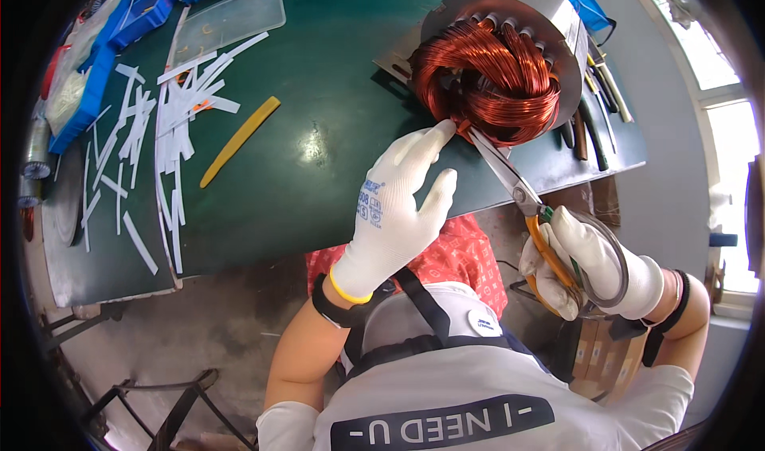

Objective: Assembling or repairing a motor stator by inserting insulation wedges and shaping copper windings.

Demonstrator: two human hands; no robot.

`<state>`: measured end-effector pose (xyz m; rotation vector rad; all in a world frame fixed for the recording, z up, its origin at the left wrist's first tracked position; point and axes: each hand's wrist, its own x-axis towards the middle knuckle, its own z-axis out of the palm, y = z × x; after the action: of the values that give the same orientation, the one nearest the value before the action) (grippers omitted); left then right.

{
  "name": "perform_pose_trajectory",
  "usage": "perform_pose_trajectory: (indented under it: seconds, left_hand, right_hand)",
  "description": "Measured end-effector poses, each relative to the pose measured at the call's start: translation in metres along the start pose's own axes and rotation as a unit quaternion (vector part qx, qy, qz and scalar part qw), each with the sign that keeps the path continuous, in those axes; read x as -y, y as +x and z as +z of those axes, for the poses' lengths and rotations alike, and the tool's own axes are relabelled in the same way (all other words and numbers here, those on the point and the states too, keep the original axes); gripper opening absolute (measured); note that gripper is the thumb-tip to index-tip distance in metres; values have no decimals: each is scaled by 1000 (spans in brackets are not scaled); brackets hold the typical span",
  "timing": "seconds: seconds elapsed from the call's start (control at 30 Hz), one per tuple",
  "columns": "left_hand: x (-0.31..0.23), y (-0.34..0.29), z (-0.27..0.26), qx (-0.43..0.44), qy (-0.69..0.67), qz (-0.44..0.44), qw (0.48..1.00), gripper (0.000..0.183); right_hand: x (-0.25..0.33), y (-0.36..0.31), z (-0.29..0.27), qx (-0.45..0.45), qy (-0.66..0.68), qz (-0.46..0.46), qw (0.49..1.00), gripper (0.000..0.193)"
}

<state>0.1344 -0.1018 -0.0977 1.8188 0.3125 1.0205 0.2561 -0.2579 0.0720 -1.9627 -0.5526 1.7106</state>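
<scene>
A stator with thick bundles of copper wire (510,104) lies at the far right of the green table, its windings facing me. My left hand (394,196), in a white glove, reaches to the lower edge of the windings. Its fingers are stretched out, the thumb stands apart, and the fingertips are at a small orange-red strip (463,127) there. In my gloved right hand (594,260) are large scissors (522,194) with orange-wrapped handles. Their blade tips point at the windings beside that strip. Whether they touch the strip, I cannot tell.
A yellow flat stick (239,142) lies mid-table. Many white strips (179,132) are scattered at left, near a clear plastic sheet (231,25). Blue bins (84,100) line the left and far edges. Several hand tools (594,124) lie right of the stator, near the table edge.
</scene>
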Motion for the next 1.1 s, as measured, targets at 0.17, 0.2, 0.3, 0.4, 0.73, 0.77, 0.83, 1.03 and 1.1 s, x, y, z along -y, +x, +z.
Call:
perform_pose_trajectory:
  seconds: [0.17,0.2,0.3,0.4,0.73,0.77,0.83,1.03,1.1]
  left_hand:
    - [-1,0,-2,12,7,27,1000,44]
    - [-1,1,-3,14,7,35,999,43]
    - [2,2,-1,26,15,37,999,43]
    - [1,1,-1,23,25,46,998,42]
    - [-3,2,-3,30,36,26,999,42]
    - [-2,1,-2,28,31,28,999,42]
    - [-2,0,-1,30,29,29,999,42]
    - [4,-5,2,-32,-27,-2,999,34]
    - [2,-7,-2,-52,10,-14,999,31]
  right_hand:
    - [21,-5,14,-61,50,92,993,81]
    - [21,-6,14,-65,52,93,992,81]
    - [18,-1,8,-31,96,84,991,83]
    - [19,1,7,-23,138,61,988,70]
    - [-48,40,43,-74,136,-115,981,45]
    - [-54,46,45,-83,116,-156,978,42]
    - [-57,54,45,-66,149,-158,974,40]
    - [-81,74,35,-136,31,-267,954,44]
    - [-91,70,19,-139,-120,-304,935,49]
